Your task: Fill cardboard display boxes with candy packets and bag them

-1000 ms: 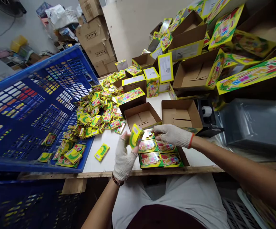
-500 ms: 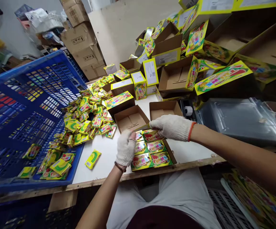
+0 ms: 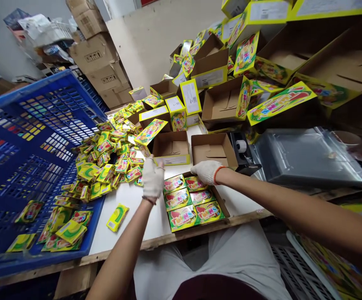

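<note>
In the head view, an open carton [image 3: 196, 227] by the table's front edge holds yellow-green candy packs [image 3: 181, 199] in two columns. My right hand [image 3: 207, 171], in a white knit glove with an orange cuff, is closed at its far edge, fingertips partly hidden. My left hand [image 3: 153, 178], gloved too, is left of that carton, thumb apart from the fingers and nothing seen in it. Its fingertips are close to the front left corner of an empty carton [image 3: 172, 160]; whether they touch is unclear. Another empty carton [image 3: 213, 151] sits just beyond my right hand.
At left, a blue plastic crate [image 3: 98, 221] lies tipped toward a heap of small packs [image 3: 106, 146]. A single pack [image 3: 117, 217] lies on the white table [image 3: 131, 204]. More cartons [image 3: 224, 98] pile up behind. Clear plastic sheets [image 3: 305, 158] and a black tape dispenser [image 3: 243, 152] are at right.
My left hand has left the filled carton's side and moved left. The empty carton behind has turned straighter toward me. My right hand stays at the far edge. The view has shifted slightly.
</note>
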`<act>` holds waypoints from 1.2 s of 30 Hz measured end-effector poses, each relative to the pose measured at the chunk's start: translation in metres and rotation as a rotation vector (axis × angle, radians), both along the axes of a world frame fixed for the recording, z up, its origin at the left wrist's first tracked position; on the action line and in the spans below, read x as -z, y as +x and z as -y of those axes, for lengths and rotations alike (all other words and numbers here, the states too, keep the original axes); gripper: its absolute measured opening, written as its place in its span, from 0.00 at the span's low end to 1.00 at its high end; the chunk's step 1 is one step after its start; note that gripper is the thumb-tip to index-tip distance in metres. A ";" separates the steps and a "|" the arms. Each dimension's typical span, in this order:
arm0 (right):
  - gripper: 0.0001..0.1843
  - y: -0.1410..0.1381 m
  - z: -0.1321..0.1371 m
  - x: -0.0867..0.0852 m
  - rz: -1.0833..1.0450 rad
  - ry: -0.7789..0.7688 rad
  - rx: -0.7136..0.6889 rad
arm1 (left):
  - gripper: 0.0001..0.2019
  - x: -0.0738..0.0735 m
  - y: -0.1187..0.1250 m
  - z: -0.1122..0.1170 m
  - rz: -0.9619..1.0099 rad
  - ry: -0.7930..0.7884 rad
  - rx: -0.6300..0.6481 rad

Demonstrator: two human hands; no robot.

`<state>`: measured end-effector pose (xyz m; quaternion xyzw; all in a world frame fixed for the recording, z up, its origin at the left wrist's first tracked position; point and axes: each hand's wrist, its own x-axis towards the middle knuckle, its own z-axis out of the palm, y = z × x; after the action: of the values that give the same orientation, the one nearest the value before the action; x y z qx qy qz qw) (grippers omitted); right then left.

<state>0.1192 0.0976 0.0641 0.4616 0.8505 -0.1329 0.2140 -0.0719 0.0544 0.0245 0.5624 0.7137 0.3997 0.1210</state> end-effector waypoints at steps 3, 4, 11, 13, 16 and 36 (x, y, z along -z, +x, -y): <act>0.21 0.004 0.004 0.008 -0.004 0.022 -0.007 | 0.24 0.009 0.032 0.047 -0.128 0.008 0.209; 0.20 0.004 0.006 0.010 0.001 0.037 -0.003 | 0.27 0.014 0.041 0.061 -0.254 -0.013 0.259; 0.16 -0.002 0.008 0.022 -0.013 0.116 0.011 | 0.31 0.041 0.052 0.088 -0.596 -0.112 0.297; 0.15 -0.004 0.010 0.029 -0.022 0.119 0.008 | 0.28 0.042 0.049 0.087 -0.553 -0.085 0.298; 0.16 -0.011 0.015 0.042 -0.043 0.165 0.020 | 0.21 0.048 0.044 0.088 -0.418 0.000 0.275; 0.20 -0.008 0.051 0.064 -0.066 0.223 -0.012 | 0.13 0.056 0.041 0.092 -0.237 0.074 0.261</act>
<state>0.1110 0.0463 0.0004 0.4728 0.8694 -0.0513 0.1342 -0.0307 -0.0381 -0.0311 0.6974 0.6288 0.3374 0.0661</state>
